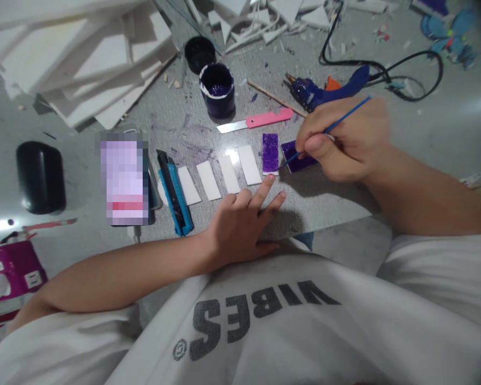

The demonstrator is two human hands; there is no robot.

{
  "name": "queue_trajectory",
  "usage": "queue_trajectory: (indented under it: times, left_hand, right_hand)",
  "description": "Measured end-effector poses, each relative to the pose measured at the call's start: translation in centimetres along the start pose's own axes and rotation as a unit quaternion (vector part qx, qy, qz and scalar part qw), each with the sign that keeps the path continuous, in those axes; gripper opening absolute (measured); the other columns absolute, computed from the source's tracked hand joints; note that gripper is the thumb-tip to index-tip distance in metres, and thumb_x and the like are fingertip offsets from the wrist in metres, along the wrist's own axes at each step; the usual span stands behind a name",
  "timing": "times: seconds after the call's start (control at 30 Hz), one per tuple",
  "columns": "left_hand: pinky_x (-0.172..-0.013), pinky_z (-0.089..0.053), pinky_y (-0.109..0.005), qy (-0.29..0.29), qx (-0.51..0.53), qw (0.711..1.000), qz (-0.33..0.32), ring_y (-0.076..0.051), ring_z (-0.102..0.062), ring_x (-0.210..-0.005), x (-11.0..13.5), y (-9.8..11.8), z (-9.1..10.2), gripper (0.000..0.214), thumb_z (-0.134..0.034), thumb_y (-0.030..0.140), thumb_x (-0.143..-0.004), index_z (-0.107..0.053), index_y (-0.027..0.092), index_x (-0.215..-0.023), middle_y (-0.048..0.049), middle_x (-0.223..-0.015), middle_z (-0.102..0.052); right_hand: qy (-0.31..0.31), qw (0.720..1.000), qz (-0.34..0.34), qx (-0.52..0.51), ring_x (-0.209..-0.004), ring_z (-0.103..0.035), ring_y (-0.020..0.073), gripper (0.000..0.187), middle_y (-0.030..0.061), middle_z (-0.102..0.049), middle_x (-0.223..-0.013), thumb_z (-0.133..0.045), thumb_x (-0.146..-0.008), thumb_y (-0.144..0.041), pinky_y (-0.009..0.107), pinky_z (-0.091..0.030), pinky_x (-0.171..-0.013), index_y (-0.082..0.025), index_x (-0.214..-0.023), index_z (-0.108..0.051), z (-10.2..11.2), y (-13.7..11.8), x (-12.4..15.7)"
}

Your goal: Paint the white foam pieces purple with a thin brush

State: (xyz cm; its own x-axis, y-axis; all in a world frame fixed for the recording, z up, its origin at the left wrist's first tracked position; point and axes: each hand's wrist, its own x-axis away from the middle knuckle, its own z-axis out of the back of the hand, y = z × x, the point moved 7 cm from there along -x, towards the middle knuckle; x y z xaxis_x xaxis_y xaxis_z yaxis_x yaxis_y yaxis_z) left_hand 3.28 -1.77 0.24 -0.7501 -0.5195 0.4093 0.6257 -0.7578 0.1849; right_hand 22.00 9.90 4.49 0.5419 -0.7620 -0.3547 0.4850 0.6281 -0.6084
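Observation:
My right hand (340,141) grips a thin blue paintbrush (347,115), its tip down by the lower right corner of a small board piece painted purple (270,152). That piece has a thin white strip at its lower end. My left hand (244,222) lies with fingers spread, one fingertip at that lower end. A second purple piece (291,152) lies partly hidden under my right hand. Several white pieces (249,164) stand in a row to the left. Behind them sits an open jar of purple paint (217,91).
A pink-handled knife (268,118), a wooden stick (274,97) and a blue glue gun (324,93) lie beyond the pieces. Leftward are a blue cutter (174,195), a phone (124,179) and a black mouse (40,176). White board sheets (84,53) and scraps fill the back.

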Motion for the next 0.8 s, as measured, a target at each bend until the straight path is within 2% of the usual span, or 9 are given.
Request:
queue_trajectory:
  times: [0.1,0.2,0.4,0.6,0.7,0.8]
  left_hand:
    - [-0.092,-0.058,-0.051,0.006,0.007,1.000,0.001,-0.039,-0.072,-0.127,0.04,-0.10,0.11,0.110,-0.085,0.081,-0.106,-0.045,0.034,-0.197,-0.0161,-0.210,-0.026]
    - [-0.092,-0.058,-0.050,0.007,0.006,1.000,0.001,-0.038,-0.071,-0.126,0.04,-0.11,0.09,0.110,-0.084,0.080,-0.106,-0.044,0.035,-0.198,-0.0145,-0.211,-0.025]
    - [-0.092,-0.057,-0.050,0.003,0.000,1.000,0.000,-0.038,-0.072,-0.127,0.02,0.00,0.07,0.111,-0.082,0.083,-0.107,-0.043,0.034,-0.198,-0.0170,-0.211,-0.022]
    - [-0.092,-0.059,-0.050,-0.009,-0.003,1.000,-0.002,-0.039,-0.074,-0.129,-0.07,0.05,0.22,0.113,-0.084,0.082,-0.107,-0.041,0.032,-0.199,-0.0188,-0.210,-0.022]
    - [-0.091,-0.059,-0.051,-0.009,0.003,1.000,0.001,-0.040,-0.074,-0.128,-0.11,0.03,0.32,0.114,-0.086,0.082,-0.106,-0.042,0.033,-0.199,-0.0184,-0.211,-0.020]
    - [-0.092,-0.059,-0.051,-0.008,0.004,1.000,0.003,-0.039,-0.074,-0.127,-0.10,0.00,0.29,0.113,-0.086,0.081,-0.106,-0.042,0.034,-0.199,-0.0176,-0.211,-0.019]
  right_hand:
    - [0.041,0.998,0.053,0.019,-0.069,-0.075,0.0240,0.047,0.0023,-0.080,-0.077,-0.055,-0.122,-0.067,0.046,-0.063,-0.071,-0.035,-0.098,-0.080,0.46,-0.52,0.11]
    - [0.031,0.996,0.074,0.039,-0.069,-0.074,0.0231,0.047,0.0019,-0.080,-0.076,-0.054,-0.123,-0.065,0.044,-0.061,-0.070,-0.034,-0.098,-0.079,0.24,-0.72,0.16]
    - [0.040,0.997,0.055,0.027,-0.067,-0.073,0.0242,0.055,0.0025,-0.078,-0.073,-0.049,-0.123,-0.070,0.046,-0.062,-0.072,-0.034,-0.094,-0.079,0.51,-0.70,0.13]
    - [0.010,0.999,0.026,0.033,-0.067,-0.071,0.0245,0.061,0.0031,-0.079,-0.072,-0.049,-0.120,-0.081,0.046,-0.060,-0.069,-0.035,-0.092,-0.077,0.06,-0.18,0.02]
    - [0.029,0.999,0.015,0.032,-0.065,-0.071,0.0255,0.059,0.0027,-0.078,-0.072,-0.049,-0.120,-0.080,0.048,-0.059,-0.068,-0.036,-0.092,-0.076,0.38,0.02,0.00]
    - [0.031,0.998,0.044,0.025,-0.068,-0.072,0.0245,0.052,0.0028,-0.079,-0.075,-0.054,-0.121,-0.073,0.046,-0.059,-0.070,-0.035,-0.094,-0.076,0.46,-0.24,0.05]
